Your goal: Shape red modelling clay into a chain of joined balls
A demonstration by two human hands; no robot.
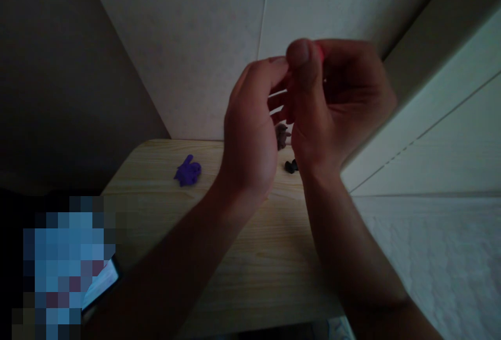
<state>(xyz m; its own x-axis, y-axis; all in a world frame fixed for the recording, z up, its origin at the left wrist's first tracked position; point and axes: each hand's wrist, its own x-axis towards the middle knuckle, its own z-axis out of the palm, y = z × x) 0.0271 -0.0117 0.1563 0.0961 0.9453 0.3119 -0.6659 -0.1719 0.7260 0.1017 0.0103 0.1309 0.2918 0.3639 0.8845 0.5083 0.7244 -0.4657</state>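
Both hands are raised together above a wooden tabletop. My right hand (342, 92) is closed, its thumb pressed against the index finger. A sliver of a small red piece (321, 52) shows behind that thumb; its kind is mostly hidden. My left hand (252, 118) has curled fingers, and its fingertips meet the right hand near the right thumb. Whatever the left fingers pinch is out of sight. Below and to the left lies a purple lump (188, 171) resembling modelling clay. A brown lump (282, 137) and a small black piece (290, 166) are partly covered by the hands.
The pale wooden table (250, 256) has a rounded far-left corner and meets a light wall panel (203, 58) at the back. At the lower left is a lit screen (102, 283), partly pixelated. A white quilted surface (442, 262) lies to the right.
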